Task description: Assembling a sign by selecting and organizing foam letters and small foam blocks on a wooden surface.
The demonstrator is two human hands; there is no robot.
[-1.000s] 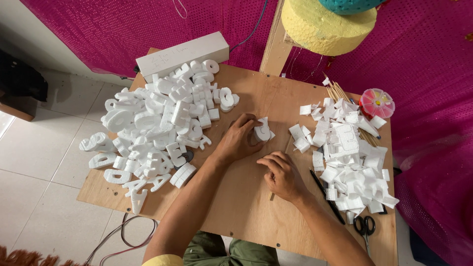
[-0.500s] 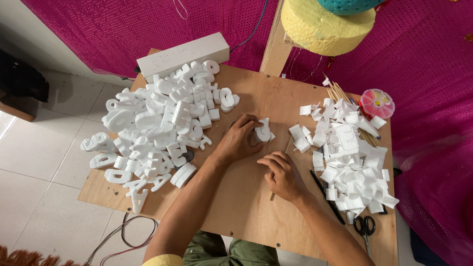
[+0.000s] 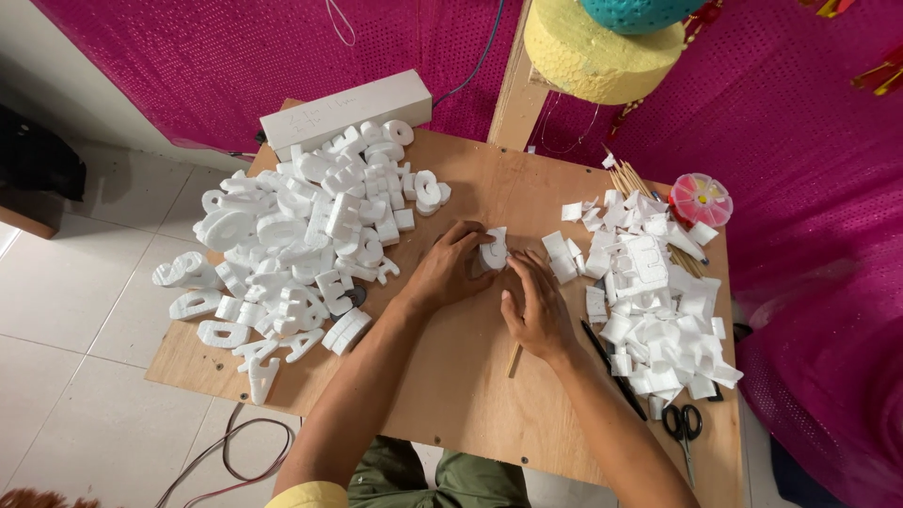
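A board (image 3: 451, 376) lies on the floor (image 3: 75, 357), seen from above. On its left half sits a heap of letters (image 3: 301, 235), some spilling off the left edge onto the floor. Behind the heap, at the board's far edge, lies a long block (image 3: 346, 111). On the right half lies a pile of scraps (image 3: 658, 310), with sticks (image 3: 628, 179) behind it and a round box (image 3: 701, 199) at the far right corner. Scissors (image 3: 684, 428) lie at the near right corner, in front of the scraps. Between heap and pile, mid-board, the left hand (image 3: 450, 268) and right hand (image 3: 536, 306) meet at one small piece (image 3: 495, 249). A cable (image 3: 235, 452) lies on the floor by the near left corner.
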